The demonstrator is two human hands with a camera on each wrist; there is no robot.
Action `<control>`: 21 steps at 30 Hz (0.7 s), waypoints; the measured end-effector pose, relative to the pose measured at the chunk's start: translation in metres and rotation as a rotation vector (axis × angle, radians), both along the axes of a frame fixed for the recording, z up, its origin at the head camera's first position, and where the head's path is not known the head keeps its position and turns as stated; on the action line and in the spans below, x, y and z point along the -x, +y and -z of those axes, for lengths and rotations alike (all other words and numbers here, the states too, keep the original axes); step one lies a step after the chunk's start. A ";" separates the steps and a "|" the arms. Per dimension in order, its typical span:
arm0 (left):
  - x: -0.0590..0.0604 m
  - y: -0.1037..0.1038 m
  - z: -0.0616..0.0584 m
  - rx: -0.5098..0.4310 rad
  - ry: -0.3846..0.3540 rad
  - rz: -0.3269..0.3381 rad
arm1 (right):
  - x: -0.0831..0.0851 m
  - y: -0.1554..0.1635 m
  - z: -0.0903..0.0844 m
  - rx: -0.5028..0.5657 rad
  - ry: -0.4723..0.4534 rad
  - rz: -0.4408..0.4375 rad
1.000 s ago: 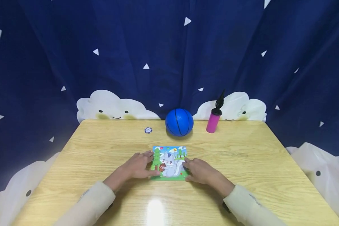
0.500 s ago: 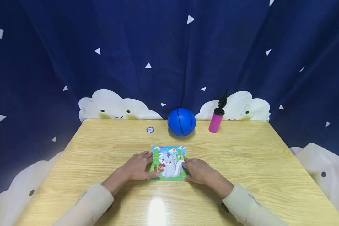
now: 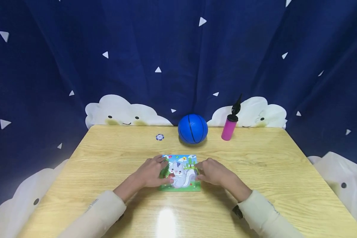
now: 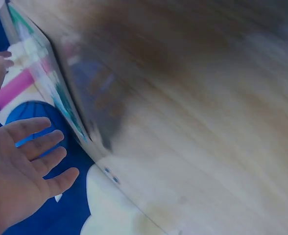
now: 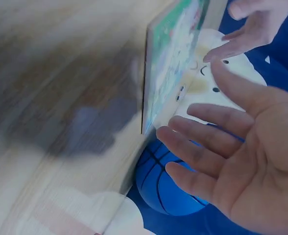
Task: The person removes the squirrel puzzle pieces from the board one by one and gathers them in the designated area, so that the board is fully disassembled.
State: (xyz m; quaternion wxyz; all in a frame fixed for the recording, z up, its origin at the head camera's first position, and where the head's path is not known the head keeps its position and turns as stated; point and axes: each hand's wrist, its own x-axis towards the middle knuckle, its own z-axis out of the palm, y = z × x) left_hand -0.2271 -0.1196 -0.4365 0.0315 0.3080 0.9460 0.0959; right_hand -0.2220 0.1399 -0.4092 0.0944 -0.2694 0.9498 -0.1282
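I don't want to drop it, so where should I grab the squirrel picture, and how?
Probably by its left and right edges, one hand from each side. The squirrel picture is a thin board lying flat on the table, so its edges look easiest to pinch. The left hand and right hand are near those edges.

Green and blue squirrel-patterned board (image 3: pixel 180 174), blue ball (image 3: pixel 195 129) with black lines

Rectangular squirrel picture board (image 3: pixel 180 177), green bottom, blue sky, lies flat, face up, on wooden table (image 3: pixel 256 172).
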 end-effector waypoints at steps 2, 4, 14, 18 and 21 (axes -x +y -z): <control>0.000 0.007 0.001 -0.004 -0.022 0.013 | 0.005 0.002 -0.001 0.037 0.016 0.007; 0.001 0.015 0.002 0.001 -0.047 0.029 | 0.012 0.004 0.000 0.079 0.034 0.026; -0.001 0.046 0.008 0.095 -0.150 0.072 | 0.050 0.003 0.024 0.284 -0.077 0.231; -0.003 0.050 0.011 0.112 -0.167 0.054 | 0.060 -0.002 0.032 0.296 -0.128 0.269; -0.004 0.052 0.012 0.118 -0.179 0.047 | 0.064 -0.005 0.035 0.281 -0.151 0.297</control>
